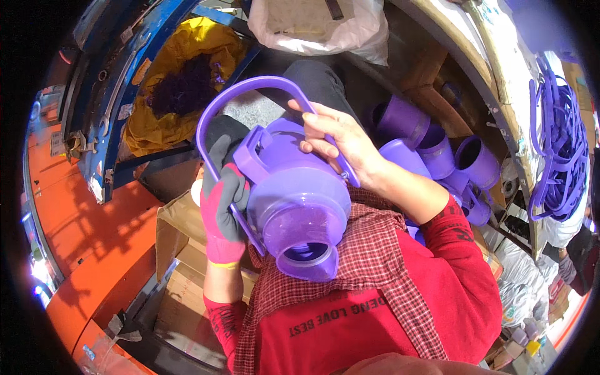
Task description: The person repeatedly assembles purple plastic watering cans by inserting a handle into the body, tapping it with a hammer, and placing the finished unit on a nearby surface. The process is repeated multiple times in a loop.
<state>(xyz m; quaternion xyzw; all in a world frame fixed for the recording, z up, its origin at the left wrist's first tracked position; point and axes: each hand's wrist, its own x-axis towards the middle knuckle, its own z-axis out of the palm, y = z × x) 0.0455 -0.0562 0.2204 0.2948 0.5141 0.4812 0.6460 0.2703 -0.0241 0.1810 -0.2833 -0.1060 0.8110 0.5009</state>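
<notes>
A purple plastic pot with a short, wide open spout is tilted in front of my chest, its spout toward me. A long purple hoop handle arches over its far side, and one end meets the body at the right. My left hand, in a grey and pink glove, is closed around the pot's left side and the handle's lower arm there. The bare right hand has its fingers curled around the handle's right arm near that joint. Some of my left fingers are hidden behind the pot.
Several purple cylinders are heaped at the right. Beyond them a bundle of purple handles hangs over a bench edge. A yellow bag holds purple scraps at far left. A white sack stands ahead; cardboard boxes sit lower left.
</notes>
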